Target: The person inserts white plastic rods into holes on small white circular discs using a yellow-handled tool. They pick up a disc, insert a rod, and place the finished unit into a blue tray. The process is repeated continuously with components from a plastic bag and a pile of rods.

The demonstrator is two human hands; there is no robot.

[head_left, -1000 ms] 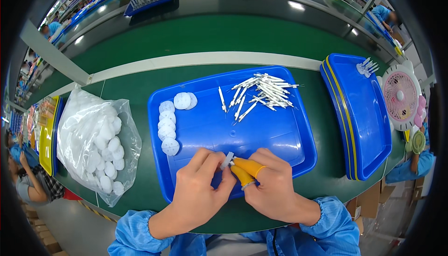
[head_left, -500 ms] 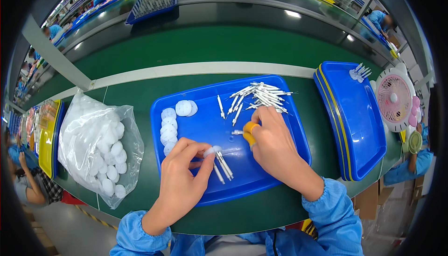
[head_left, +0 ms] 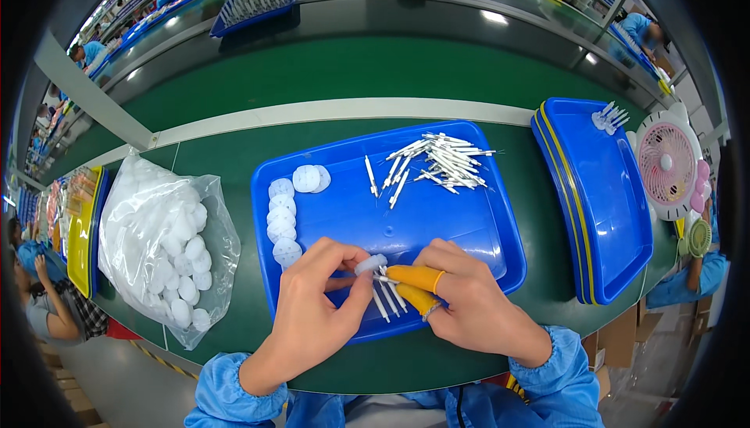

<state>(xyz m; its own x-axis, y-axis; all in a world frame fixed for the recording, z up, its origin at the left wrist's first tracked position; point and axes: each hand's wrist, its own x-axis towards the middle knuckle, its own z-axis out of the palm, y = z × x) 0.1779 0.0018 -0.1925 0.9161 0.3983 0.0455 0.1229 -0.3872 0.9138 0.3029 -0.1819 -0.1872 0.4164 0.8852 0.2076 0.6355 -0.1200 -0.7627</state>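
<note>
L hand (head_left: 316, 303) pinches a white disc (head_left: 370, 265) btwn thumb & fingers, just in front of the R hand's tips. R hand (head_left: 473, 307), yellow covers (head_left: 416, 276) on thumb & index, is closed on a white stick (head_left: 381, 273) at the disc's edge; most of that stick's hidden. A few attached sticks (head_left: 388, 301) hang from the disc, btwn the hands.

Containers: blue tray (head_left: 351, 194) under/beyond both hands; loose stick pile (head_left: 451, 161) in it, beyond R hand, & a line of discs (head_left: 282, 219) beyond L hand. Clear bag (head_left: 224, 229) well L of L hand, w/ lots of white rounded pcs (head_left: 180, 272). Tray stack (head_left: 617, 221), blue w/ a yellow edge showing, R of R hand; top one has a stick-and-disc cluster (head_left: 611, 117) in its far corner. Far beyond L hand, blue rack tray (head_left: 254, 22) w/ pale upright pcs.

Labels: any print on cartons (head_left: 619, 344), lower R of R hand, too small to read.
</note>
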